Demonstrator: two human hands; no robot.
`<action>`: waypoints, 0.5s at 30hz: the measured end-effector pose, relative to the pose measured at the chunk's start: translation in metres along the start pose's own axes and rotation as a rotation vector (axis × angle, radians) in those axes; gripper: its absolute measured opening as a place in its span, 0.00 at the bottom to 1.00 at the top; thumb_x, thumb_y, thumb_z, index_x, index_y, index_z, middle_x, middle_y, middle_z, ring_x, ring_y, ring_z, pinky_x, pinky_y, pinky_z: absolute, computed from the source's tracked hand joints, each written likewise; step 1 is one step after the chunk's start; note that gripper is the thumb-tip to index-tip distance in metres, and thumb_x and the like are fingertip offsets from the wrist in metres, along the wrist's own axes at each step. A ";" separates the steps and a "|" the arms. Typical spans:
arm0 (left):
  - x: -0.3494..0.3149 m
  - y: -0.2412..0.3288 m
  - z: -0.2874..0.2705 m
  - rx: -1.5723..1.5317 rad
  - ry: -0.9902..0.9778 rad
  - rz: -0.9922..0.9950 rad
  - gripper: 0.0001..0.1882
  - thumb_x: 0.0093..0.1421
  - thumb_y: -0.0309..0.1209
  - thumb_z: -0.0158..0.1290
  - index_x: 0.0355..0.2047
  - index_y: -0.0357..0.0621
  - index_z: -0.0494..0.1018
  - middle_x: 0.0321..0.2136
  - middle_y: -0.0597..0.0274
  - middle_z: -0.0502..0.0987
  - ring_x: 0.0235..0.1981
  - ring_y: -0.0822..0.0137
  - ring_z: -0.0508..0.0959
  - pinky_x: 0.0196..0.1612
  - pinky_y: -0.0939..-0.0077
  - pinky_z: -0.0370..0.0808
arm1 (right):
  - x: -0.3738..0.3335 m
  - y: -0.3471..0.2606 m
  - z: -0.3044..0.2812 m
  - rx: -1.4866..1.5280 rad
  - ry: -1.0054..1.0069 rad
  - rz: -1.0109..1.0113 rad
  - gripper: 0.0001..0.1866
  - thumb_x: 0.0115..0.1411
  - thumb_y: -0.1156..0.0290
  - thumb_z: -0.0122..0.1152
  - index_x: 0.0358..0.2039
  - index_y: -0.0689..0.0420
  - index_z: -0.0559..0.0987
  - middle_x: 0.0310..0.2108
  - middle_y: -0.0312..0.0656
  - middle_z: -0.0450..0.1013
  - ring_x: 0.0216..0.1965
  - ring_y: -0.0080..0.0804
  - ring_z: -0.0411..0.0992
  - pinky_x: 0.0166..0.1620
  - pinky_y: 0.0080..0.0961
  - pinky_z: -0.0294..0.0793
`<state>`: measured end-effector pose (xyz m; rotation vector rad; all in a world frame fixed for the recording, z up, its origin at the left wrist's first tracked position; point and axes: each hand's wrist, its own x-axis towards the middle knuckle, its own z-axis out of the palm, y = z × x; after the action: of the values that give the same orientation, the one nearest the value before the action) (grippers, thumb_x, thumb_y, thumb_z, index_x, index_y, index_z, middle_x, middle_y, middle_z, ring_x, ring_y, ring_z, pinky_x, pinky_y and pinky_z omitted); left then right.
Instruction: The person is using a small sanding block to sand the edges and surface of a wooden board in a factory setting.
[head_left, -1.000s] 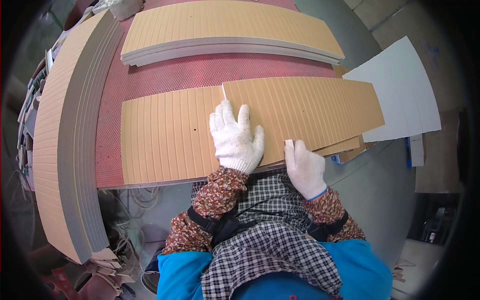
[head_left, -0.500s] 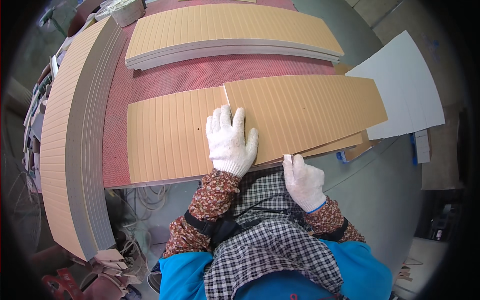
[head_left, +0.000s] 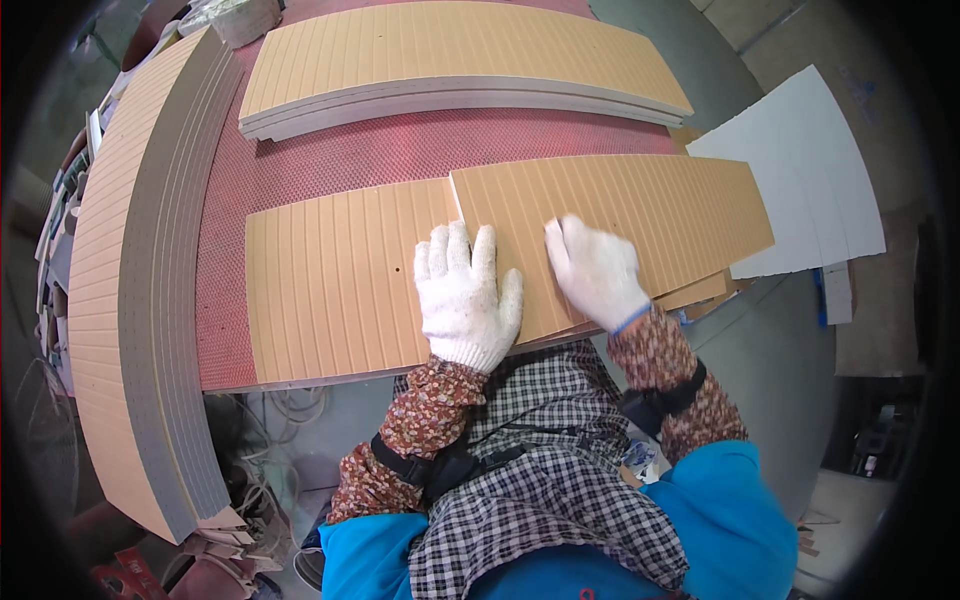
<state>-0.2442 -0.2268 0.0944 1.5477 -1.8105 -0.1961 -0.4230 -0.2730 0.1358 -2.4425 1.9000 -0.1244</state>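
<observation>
In a white knit glove, my left hand [head_left: 467, 292] lies flat with its fingers stretched out on a tan grooved panel [head_left: 325, 290], beside a small dark hole. A second grooved panel [head_left: 650, 215] overlaps it on the right, its pale end edge showing just above my fingertips. My gloved right hand [head_left: 598, 268] is closed over this upper panel, somewhat smeared by motion. Something small and pale seems pinched at its fingertips, too small to make out. Part of another board shows under the upper panel's near edge.
A stack of grooved panels [head_left: 460, 55] lies farther back on the red meshed tabletop [head_left: 400, 145]. Along the left edge stands another tall stack [head_left: 135, 270]. A white sheet [head_left: 800, 180] sticks out at the right. Cables and scraps lie on the floor below left.
My right hand has moved up and slightly left, from the panel's near edge to above its face. My left hand stays flat on the panel, and the whole view has shifted slightly.
</observation>
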 end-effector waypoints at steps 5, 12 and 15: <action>0.001 0.002 -0.001 -0.031 -0.024 -0.008 0.30 0.54 0.34 0.64 0.56 0.34 0.73 0.53 0.40 0.73 0.58 0.40 0.71 0.64 0.44 0.65 | 0.084 0.007 0.003 -0.018 -0.095 0.048 0.22 0.75 0.56 0.45 0.39 0.60 0.81 0.30 0.57 0.83 0.34 0.55 0.84 0.40 0.54 0.82; 0.000 0.000 0.000 -0.010 -0.011 -0.018 0.30 0.54 0.34 0.64 0.56 0.34 0.73 0.52 0.40 0.72 0.58 0.40 0.70 0.64 0.42 0.64 | 0.150 0.007 0.006 -0.057 -0.185 -0.003 0.24 0.73 0.54 0.44 0.45 0.58 0.84 0.46 0.56 0.82 0.50 0.58 0.80 0.52 0.56 0.79; 0.000 -0.001 0.000 -0.069 -0.024 -0.021 0.30 0.55 0.34 0.64 0.56 0.35 0.72 0.54 0.40 0.72 0.59 0.40 0.70 0.65 0.42 0.64 | 0.149 0.007 0.005 -0.027 -0.168 -0.027 0.23 0.73 0.54 0.44 0.46 0.57 0.84 0.45 0.57 0.82 0.50 0.58 0.80 0.53 0.56 0.79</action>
<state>-0.2433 -0.2272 0.0940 1.5230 -1.7881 -0.2857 -0.3930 -0.4189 0.1359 -2.4096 1.8110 0.1032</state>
